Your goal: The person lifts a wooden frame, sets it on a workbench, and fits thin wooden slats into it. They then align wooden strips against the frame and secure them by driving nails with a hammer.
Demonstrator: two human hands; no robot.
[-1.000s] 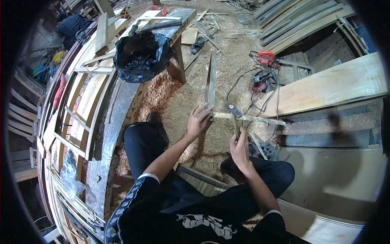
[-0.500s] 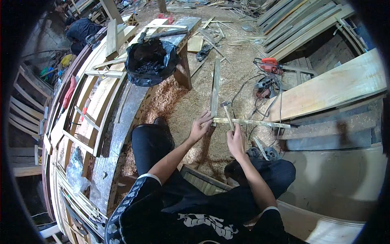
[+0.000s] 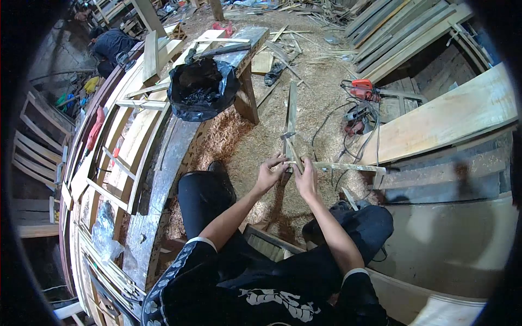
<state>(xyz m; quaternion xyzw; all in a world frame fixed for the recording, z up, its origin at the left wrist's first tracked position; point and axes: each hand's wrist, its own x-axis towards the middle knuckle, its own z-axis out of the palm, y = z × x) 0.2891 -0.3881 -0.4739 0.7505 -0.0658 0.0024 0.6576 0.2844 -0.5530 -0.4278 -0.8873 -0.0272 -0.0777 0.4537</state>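
My left hand (image 3: pixel 270 172) pinches the corner where two thin wooden slats meet: an upright slat (image 3: pixel 291 115) running away from me and a cross slat (image 3: pixel 348 167) reaching to the right. My right hand (image 3: pixel 307 178) grips the handle of a hammer (image 3: pixel 289 142), whose head lies over the upright slat just above the joint. Both hands are close together over the sawdust-covered floor, above my knees in dark trousers.
A long workbench (image 3: pixel 157 157) with wooden frames runs along the left; a black plastic bag (image 3: pixel 201 88) sits on it. Red power tools (image 3: pixel 361 89) with tangled cables lie to the right, near a wide plank (image 3: pixel 446 117). Another person (image 3: pixel 111 43) crouches far left.
The hammer head has swung from the right of the joint over to the upright slat. My right hand has moved left, closer to my left hand.
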